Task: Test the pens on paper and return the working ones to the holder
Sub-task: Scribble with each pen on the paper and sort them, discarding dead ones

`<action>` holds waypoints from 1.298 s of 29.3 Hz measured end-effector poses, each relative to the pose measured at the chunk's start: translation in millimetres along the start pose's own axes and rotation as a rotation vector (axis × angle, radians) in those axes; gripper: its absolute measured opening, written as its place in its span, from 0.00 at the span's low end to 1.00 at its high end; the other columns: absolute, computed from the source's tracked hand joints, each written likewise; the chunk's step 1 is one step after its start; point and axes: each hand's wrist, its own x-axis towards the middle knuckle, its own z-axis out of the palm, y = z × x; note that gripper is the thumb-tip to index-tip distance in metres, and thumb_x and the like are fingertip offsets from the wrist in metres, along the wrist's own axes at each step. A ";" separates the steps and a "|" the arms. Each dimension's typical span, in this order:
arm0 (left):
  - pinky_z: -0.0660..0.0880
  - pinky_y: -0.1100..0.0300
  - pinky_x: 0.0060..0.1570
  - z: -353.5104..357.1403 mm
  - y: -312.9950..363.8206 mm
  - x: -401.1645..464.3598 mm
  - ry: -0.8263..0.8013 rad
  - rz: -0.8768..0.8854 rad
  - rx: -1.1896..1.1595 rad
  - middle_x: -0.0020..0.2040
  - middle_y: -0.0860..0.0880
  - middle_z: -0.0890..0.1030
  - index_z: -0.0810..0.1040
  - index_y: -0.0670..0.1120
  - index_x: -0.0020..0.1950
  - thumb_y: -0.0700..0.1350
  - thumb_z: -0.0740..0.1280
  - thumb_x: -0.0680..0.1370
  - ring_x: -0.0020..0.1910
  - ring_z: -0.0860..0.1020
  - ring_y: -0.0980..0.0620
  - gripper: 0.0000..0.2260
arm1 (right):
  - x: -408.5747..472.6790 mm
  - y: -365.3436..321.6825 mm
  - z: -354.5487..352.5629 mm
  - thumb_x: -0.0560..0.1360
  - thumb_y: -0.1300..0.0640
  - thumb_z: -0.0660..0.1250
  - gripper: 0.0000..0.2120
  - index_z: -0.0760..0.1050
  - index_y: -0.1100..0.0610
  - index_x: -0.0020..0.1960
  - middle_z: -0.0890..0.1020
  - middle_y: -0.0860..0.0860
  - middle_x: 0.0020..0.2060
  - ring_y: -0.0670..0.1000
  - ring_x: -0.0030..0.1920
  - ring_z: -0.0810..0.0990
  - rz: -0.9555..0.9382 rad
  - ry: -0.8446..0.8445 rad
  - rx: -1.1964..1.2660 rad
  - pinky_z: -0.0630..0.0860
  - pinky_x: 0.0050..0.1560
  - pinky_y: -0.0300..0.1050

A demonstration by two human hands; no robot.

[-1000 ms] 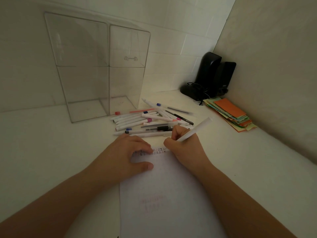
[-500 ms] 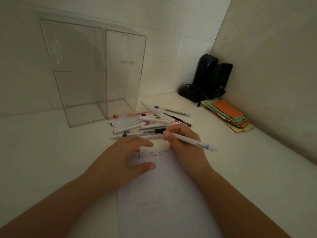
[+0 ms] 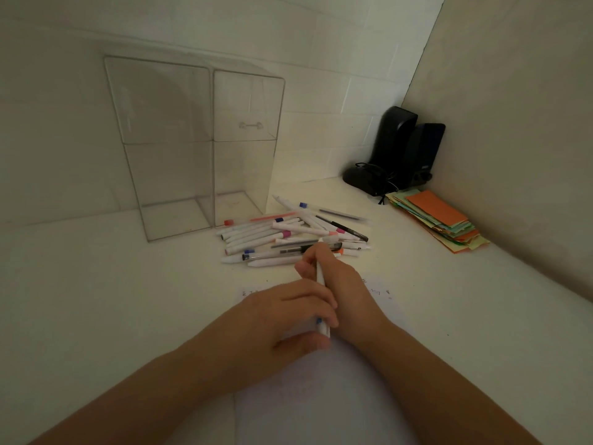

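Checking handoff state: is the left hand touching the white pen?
Touching. The head view shows the left hand with fingertips on the lower, blue-marked end of the white pen, which the right hand grips higher up.

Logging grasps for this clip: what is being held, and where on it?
The right hand grips a white pen with a blue band at mid-barrel; the left hand pinches its near, blue-banded end.

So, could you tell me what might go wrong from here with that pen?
The right hand holds the white pen just beside the loose pile of pens, so it could get mixed back in with the others. The clear holder looks empty and light; a careless drop-in might nudge it.
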 end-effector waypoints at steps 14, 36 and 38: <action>0.71 0.64 0.34 -60.5 -20.2 -34.3 0.160 -0.328 0.402 0.37 0.59 0.75 0.75 0.57 0.34 0.75 0.52 0.65 0.37 0.73 0.60 0.25 | 8.7 25.8 3.0 0.77 0.57 0.61 0.17 0.71 0.52 0.66 0.74 0.54 0.60 0.55 0.63 0.68 -0.029 0.200 -0.546 0.60 0.64 0.48; 0.70 0.59 0.48 -53.1 -39.7 -35.8 0.116 -0.530 0.451 0.44 0.56 0.75 0.76 0.53 0.43 0.61 0.57 0.72 0.46 0.71 0.55 0.14 | 7.1 16.2 -8.1 0.74 0.66 0.57 0.19 0.74 0.54 0.61 0.78 0.54 0.56 0.57 0.56 0.76 -0.066 0.149 -0.721 0.71 0.52 0.47; 0.69 0.59 0.49 -55.0 -42.0 -36.0 0.127 -0.577 0.487 0.46 0.55 0.75 0.76 0.52 0.45 0.56 0.61 0.75 0.48 0.72 0.53 0.09 | 6.6 16.6 -10.9 0.70 0.68 0.63 0.17 0.77 0.57 0.56 0.80 0.56 0.52 0.59 0.53 0.79 -0.099 0.148 -0.720 0.75 0.50 0.51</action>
